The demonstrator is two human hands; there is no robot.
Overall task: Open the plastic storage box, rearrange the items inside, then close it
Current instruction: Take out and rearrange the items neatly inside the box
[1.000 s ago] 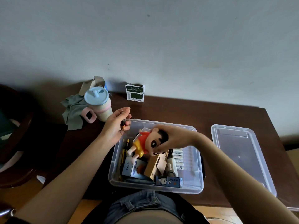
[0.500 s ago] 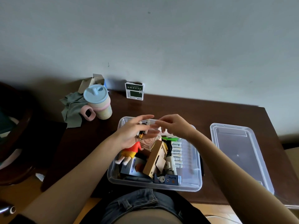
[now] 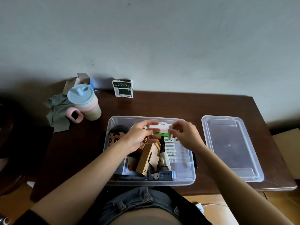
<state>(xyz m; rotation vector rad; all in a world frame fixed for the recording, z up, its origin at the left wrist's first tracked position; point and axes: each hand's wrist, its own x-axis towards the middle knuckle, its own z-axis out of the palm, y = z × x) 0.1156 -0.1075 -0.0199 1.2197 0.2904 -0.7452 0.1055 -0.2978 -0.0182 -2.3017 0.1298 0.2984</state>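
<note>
The clear plastic storage box (image 3: 112, 122) stands open in the middle of the brown table, and its lid (image 3: 232, 148) lies flat to the right. Over the box's back half, my left hand (image 3: 138, 138) grips a small gold-tipped battery (image 3: 145, 140). My right hand (image 3: 186, 137) pinches a small white battery (image 3: 170, 135) next to a white card pack (image 3: 159, 127). A cartoon figure (image 3: 116, 135) lies in the back left corner. Further forward are a brown cardboard box (image 3: 148, 161), a row of white batteries (image 3: 170, 151) and a small blue box (image 3: 162, 175).
A lidded cup with a pink handle (image 3: 84, 103) and a grey cloth (image 3: 56, 111) sit at the table's back left. A small green-and-white carton (image 3: 123, 88) stands against the wall. My lap is at the table's front edge.
My right hand let go of the cartoon figure, which now lies in the box's back left corner. Both hands came together over the back of the box, and the right now pinches a white battery.
</note>
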